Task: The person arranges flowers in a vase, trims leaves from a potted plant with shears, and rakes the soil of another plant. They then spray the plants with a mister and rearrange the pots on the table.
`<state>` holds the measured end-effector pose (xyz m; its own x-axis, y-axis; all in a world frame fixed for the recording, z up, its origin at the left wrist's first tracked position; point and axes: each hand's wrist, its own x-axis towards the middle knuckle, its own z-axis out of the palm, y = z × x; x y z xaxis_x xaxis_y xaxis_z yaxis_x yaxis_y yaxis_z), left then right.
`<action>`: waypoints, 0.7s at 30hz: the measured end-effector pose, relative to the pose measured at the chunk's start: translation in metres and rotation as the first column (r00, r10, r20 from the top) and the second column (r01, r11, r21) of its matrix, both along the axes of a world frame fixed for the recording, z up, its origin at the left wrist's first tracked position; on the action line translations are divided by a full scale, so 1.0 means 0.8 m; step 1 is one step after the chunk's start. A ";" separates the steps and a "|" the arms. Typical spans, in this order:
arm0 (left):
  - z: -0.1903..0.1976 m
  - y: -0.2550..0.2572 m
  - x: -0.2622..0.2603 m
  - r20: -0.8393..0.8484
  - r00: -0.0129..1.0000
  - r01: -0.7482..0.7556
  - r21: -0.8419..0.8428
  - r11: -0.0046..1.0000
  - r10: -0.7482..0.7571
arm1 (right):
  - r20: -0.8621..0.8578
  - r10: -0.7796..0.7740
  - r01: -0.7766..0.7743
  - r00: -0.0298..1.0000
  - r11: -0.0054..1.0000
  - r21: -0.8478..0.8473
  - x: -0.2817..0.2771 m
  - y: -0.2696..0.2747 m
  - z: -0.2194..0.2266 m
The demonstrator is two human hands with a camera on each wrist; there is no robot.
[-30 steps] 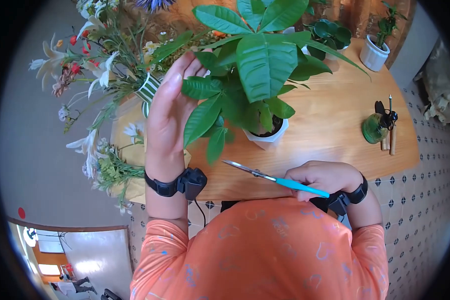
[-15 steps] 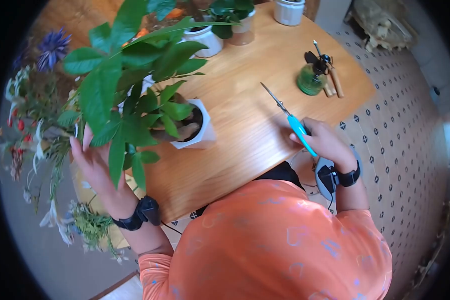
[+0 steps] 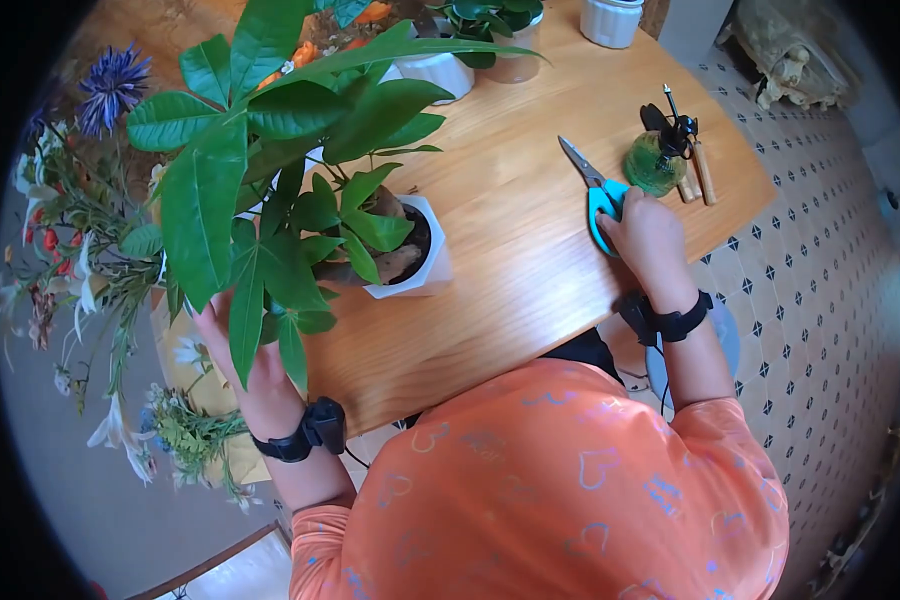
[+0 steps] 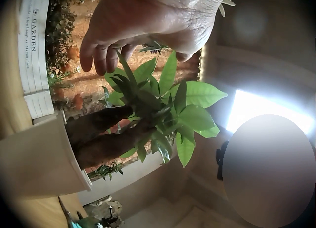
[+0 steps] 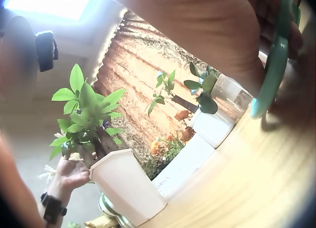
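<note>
Teal-handled scissors (image 3: 594, 182) lie low over the table's right half, blades pointing away from the person. My right hand (image 3: 652, 240) holds them by the handle loops, beside the green glass spray bottle (image 3: 655, 165). A potted plant with broad green leaves (image 3: 202, 200) grows from thick brown stems in a white faceted pot (image 3: 425, 275). Behind its hanging leaves is my left hand (image 3: 216, 328), partly hidden in the head view. The left wrist view shows that hand (image 4: 148, 23) beside the foliage, fingers loosely bent and nothing gripped.
Wooden-handled tools (image 3: 705, 175) lie beside the spray bottle. Along the back stand white pots (image 3: 610, 22) and a white box lettered GARDEN (image 4: 33, 55). Artificial flowers (image 3: 110, 90) crowd the left side, with a bunch (image 3: 185, 425) near the front left edge.
My right hand has carried the scissors forward from the table's front edge to near the spray bottle, turning the blades away. The head view has swung rightward. My left hand stays by the leaves.
</note>
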<state>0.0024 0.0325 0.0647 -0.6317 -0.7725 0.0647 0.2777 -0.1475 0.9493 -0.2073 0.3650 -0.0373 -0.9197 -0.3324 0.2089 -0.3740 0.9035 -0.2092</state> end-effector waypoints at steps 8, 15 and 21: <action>-0.011 0.009 0.006 0.087 0.980 -0.126 -0.413 0.902 0.177 | -0.014 0.181 -0.181 0.983 0.971 -0.155 0.012 -0.002 0.033; -0.022 -0.018 -0.018 -0.219 0.871 0.434 -0.078 0.897 -0.440 | -0.202 0.656 -0.676 0.727 0.635 -0.374 0.095 -0.115 0.102; -0.074 0.017 -0.028 -0.507 0.600 0.711 -0.014 0.703 -0.618 | 0.007 0.635 -0.560 0.773 0.687 -0.463 0.102 -0.187 0.074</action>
<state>-0.0200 0.0460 0.0057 -0.9052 -0.1750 0.3873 0.4085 -0.6098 0.6792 -0.1261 0.2150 0.0222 -0.5872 -0.7380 0.3324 -0.7322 0.3092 -0.6068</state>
